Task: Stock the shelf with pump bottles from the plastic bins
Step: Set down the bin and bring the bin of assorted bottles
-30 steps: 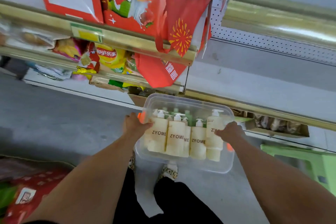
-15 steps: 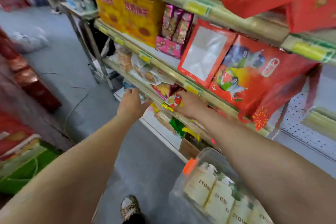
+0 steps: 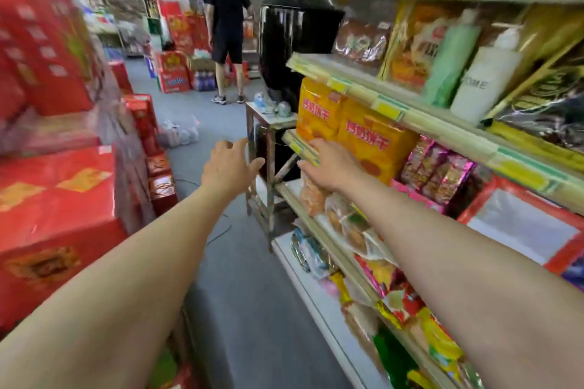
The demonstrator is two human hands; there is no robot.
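Status: we judge the task part done. Two pump bottles (image 3: 474, 95) stand roughly upright on the shelf (image 3: 395, 107) at upper right, 2nd tier from the top: a white bottle (image 3: 486, 82) w/ a grey printed label, and a pale green bottle (image 3: 450, 63) just left of it, touching or nearly so. Both are blurred, so we cannot read the label in full. They sit at the front edge of the tier, btw. snack bags (image 3: 410, 50) on the left and a dark foil pack (image 3: 543, 98) on the right. No plastic bin is in view, so the qty left to stock cannot be told; we assume more remain. Hands: neither carries anything. Our left hand (image 3: 229, 167) hangs in mid-air over the aisle floor (image 3: 221, 262), fingers spread and relaxed, apart from all goods. Our right hand (image 3: 331, 167) reaches out w/ fingers straight at the far-left end of a lower tier, just beside the yellow biscuit packs (image 3: 357, 129). Whether its fingertips touch the rim or a pack we cannot tell. Bottle appearance: tall, round-shouldered, opaque plastic body; the white one carries a white pump top. Surfaces look smooth, so we expect to wrap the fingers round the body, not the pump neck. Elsewhere: red gift boxes (image 3: 47, 199) are stacked at left, and another person (image 3: 226, 31) stands at the far end of the aisle.
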